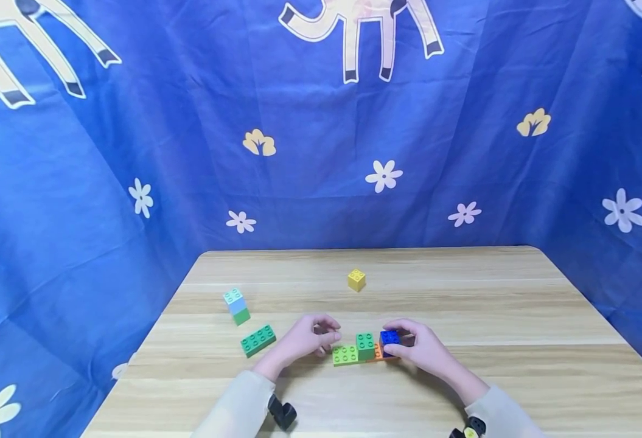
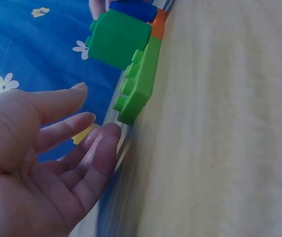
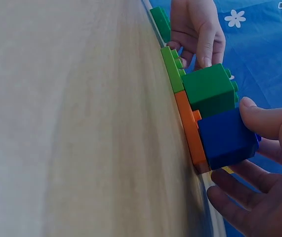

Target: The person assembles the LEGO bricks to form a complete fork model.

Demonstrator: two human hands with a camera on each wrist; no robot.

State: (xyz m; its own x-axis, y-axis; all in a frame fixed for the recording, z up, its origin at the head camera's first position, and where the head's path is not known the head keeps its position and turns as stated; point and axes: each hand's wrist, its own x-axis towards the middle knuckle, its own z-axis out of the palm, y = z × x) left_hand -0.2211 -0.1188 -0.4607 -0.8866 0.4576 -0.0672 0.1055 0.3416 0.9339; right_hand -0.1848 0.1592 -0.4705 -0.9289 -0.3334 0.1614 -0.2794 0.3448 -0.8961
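My right hand (image 1: 420, 348) pinches a dark blue brick (image 1: 389, 342) between thumb and fingers. That block sits on the outer end of an orange brick (image 3: 190, 133), as the right wrist view shows. A tall green brick (image 1: 365, 346) spans the joint between the orange brick and a lime green brick (image 2: 141, 81) lying end to end with it. Beside the free end of the lime brick is my left hand (image 1: 305, 336), its fingers loosely bent and holding nothing. In the left wrist view a small gap separates those fingertips from the lime brick.
A flat green brick (image 1: 258, 340) lies left of the left hand. Farther back stands a small stack (image 1: 236, 305) of light blue, blue and green. One yellow brick (image 1: 356, 280) sits toward the table's rear. Blue patterned cloth (image 1: 321, 201) hangs around the wooden table (image 1: 490, 304).
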